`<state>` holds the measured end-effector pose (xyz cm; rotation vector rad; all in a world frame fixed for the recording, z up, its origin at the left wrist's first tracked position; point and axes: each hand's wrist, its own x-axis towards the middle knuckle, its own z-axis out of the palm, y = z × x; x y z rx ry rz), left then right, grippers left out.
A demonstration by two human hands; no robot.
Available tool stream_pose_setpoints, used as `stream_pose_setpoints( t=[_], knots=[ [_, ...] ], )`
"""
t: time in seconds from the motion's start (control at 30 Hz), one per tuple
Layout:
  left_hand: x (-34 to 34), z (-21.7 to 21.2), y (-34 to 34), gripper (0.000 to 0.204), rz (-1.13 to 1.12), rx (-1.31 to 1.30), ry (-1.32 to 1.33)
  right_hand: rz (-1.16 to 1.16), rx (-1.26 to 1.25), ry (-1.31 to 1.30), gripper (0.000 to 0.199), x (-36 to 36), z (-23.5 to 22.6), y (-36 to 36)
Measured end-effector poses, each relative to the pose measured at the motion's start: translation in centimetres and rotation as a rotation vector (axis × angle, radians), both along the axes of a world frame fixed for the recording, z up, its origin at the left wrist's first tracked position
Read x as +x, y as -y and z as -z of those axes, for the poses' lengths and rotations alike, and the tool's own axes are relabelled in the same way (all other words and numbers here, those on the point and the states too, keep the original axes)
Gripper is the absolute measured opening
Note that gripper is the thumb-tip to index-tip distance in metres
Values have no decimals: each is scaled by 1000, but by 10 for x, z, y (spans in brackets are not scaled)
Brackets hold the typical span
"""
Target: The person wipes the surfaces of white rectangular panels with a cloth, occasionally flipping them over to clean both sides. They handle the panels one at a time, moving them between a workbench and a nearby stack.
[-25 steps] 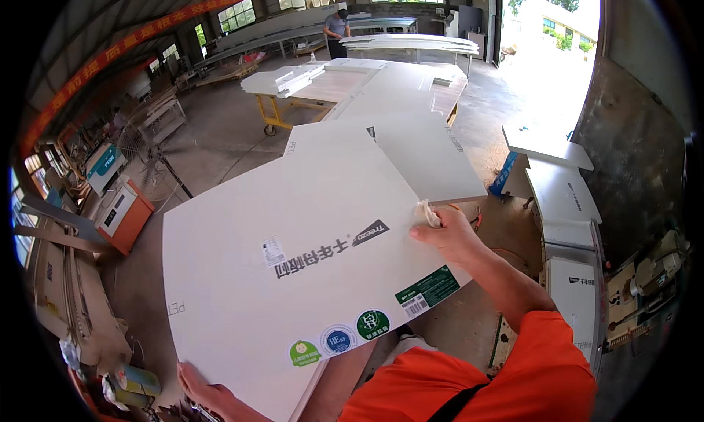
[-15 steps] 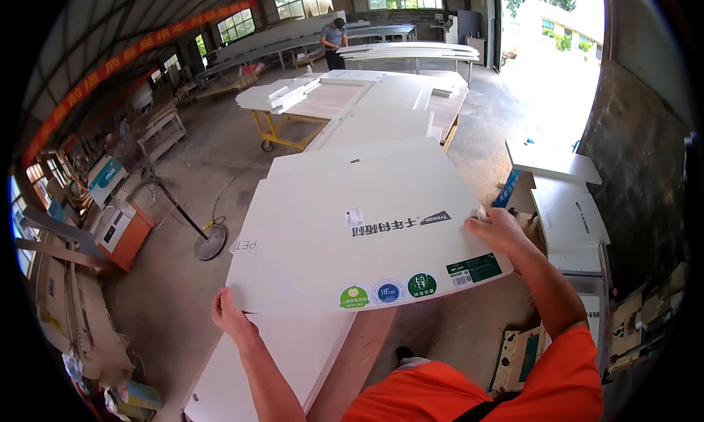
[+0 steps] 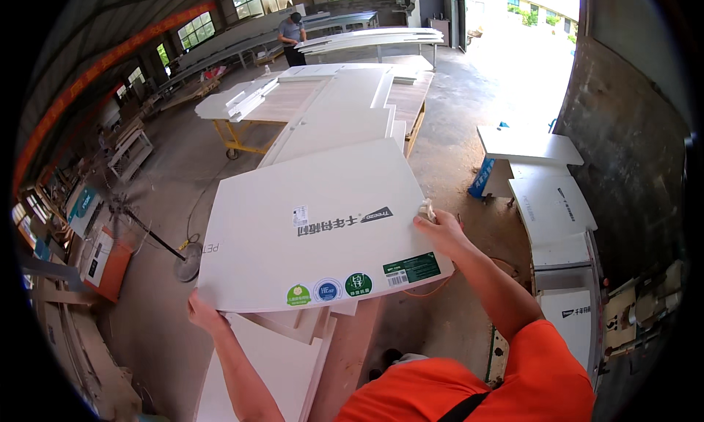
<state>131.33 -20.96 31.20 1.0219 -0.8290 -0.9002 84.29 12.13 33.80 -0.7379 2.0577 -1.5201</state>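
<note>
As both hands bear on one large white board (image 3: 330, 242), the panel lies directly in front of the person, spanning the space between them. Left hand (image 3: 208, 316): closed at the near left corner, with some blur and the fingers' undersides hidden. Right hand (image 3: 444, 233): clamped on the right edge, thumb on the upper face, the fingers beneath not visible; a crumpled pale scrap (image 3: 427, 208) shows at its fingertips. The governing relation is diagonal: the board extends forward and rightward from the left hand, and leftward from the right hand, which grips farther up its side. The long axis appears to run crosswise to the body, its right end angled away, although foreshortening limits certainty. The left hand is nearer the near left corner; the right hand is nearer the dark green rectangular label (image 3: 412, 268). Three round stickers (image 3: 328, 289) line the near edge. Below that edge lie further pale panels (image 3: 275, 367); whether the board touches them cannot be determined. Beyond the far edge stands a table (image 3: 281, 109) on a yellow frame, carrying white pieces; contact there is likewise not established. More white panels (image 3: 555, 202) lie to the right, well apart from the right hand.
</note>
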Motion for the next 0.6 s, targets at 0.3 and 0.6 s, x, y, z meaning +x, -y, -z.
stream_pose_setpoints(
  t=[0.3,0.6],
  knots=[
    [-17,2,56,38,43,-37,250,111,-78,122,40,-18,-1,45],
    [-64,-55,-111,27,-96,-636,479,287,-389,404,25,8,84,-69]
  ],
)
